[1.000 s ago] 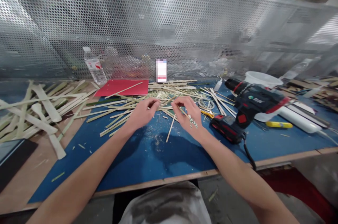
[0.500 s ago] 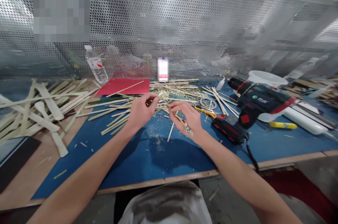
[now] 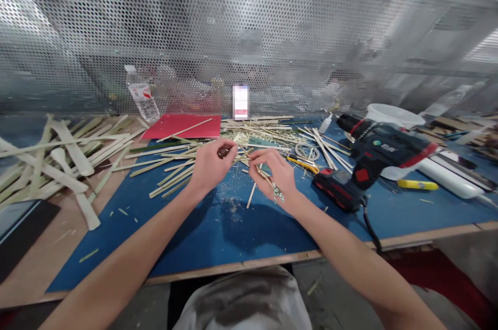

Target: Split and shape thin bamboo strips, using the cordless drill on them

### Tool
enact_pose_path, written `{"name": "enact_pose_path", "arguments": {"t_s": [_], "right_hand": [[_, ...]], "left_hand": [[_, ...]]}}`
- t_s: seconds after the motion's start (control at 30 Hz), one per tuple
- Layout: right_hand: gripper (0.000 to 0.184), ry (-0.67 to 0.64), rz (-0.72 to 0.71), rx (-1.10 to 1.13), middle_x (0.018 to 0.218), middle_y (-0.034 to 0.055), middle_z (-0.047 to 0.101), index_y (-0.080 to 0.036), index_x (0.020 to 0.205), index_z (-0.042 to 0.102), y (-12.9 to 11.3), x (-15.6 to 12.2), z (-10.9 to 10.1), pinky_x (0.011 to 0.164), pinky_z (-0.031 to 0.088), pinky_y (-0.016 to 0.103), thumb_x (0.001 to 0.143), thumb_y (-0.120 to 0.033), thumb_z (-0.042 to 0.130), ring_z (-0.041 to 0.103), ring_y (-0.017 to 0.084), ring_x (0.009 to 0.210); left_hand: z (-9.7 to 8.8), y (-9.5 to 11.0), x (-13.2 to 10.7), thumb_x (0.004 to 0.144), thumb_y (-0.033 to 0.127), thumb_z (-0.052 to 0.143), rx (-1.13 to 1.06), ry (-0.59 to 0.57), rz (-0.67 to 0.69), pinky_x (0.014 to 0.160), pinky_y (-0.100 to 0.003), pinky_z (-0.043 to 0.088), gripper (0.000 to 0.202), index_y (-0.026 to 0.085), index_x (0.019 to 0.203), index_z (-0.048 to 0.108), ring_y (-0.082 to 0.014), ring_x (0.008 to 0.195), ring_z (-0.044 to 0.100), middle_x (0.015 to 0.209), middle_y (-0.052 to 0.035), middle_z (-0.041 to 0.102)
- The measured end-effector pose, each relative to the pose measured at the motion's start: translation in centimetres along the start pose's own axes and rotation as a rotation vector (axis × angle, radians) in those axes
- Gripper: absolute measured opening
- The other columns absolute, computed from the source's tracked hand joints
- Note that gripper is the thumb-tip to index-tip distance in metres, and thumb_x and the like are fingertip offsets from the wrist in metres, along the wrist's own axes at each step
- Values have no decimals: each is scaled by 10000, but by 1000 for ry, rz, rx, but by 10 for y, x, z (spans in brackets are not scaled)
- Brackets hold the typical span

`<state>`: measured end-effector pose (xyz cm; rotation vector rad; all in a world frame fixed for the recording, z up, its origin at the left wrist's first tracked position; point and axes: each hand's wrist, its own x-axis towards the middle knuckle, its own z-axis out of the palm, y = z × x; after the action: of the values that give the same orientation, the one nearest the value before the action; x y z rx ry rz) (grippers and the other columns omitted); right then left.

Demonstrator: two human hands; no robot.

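Observation:
My left hand (image 3: 212, 166) is closed, thumb and fingers curled together. A dark brown object (image 3: 223, 152) shows inside its curl, too little of it to name. My right hand (image 3: 275, 172) pinches a thin bamboo strip (image 3: 266, 176) that runs back along the palm. Green-and-white twisted cord (image 3: 278, 194) shows at the heel of that hand. Between the two hands the strip's far end points toward my left fingertips; I cannot tell whether they touch it. Loose bamboo strips (image 3: 175, 183) and pale shavings lie just beyond and beside both hands.
A cordless drill (image 3: 373, 153) stands at the right, near a yellow utility knife (image 3: 303, 165) and a white bowl (image 3: 395, 115). Wider bamboo pieces (image 3: 73, 156) pile up at the left. Behind are a red sheet (image 3: 182, 126), a water bottle (image 3: 142, 94) and a lit phone (image 3: 240, 101).
My left hand has shifted slightly right, closer to the right hand, and turned a little, so the dark brown object shows more. The right hand keeps its pinch almost in place.

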<state>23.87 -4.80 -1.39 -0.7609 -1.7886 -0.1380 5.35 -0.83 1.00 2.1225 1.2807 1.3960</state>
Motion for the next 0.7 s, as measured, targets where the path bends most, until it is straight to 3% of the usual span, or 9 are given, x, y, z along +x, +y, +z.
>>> {"name": "enact_pose_path", "arguments": {"t_s": [0.33, 0.7], "right_hand": [[93, -44, 43, -42, 1061, 60, 664, -200, 986, 593, -2, -7, 2, 831, 569, 235, 916, -141, 611, 684, 114, 990], [110, 5, 57, -10, 1026, 31, 666, -196, 964, 554, -7, -3, 3, 865, 564, 249, 920, -115, 614, 678, 104, 1010]], "left_hand": [[-1, 5, -2, 895, 255, 667, -24, 30, -20, 726, -287, 552, 128, 218, 916, 787, -165, 724, 710, 828, -12, 787], [1, 2, -6, 913, 283, 673, -26, 26, -45, 725, -288, 556, 132, 217, 929, 786, -165, 722, 722, 836, -8, 789]]}}
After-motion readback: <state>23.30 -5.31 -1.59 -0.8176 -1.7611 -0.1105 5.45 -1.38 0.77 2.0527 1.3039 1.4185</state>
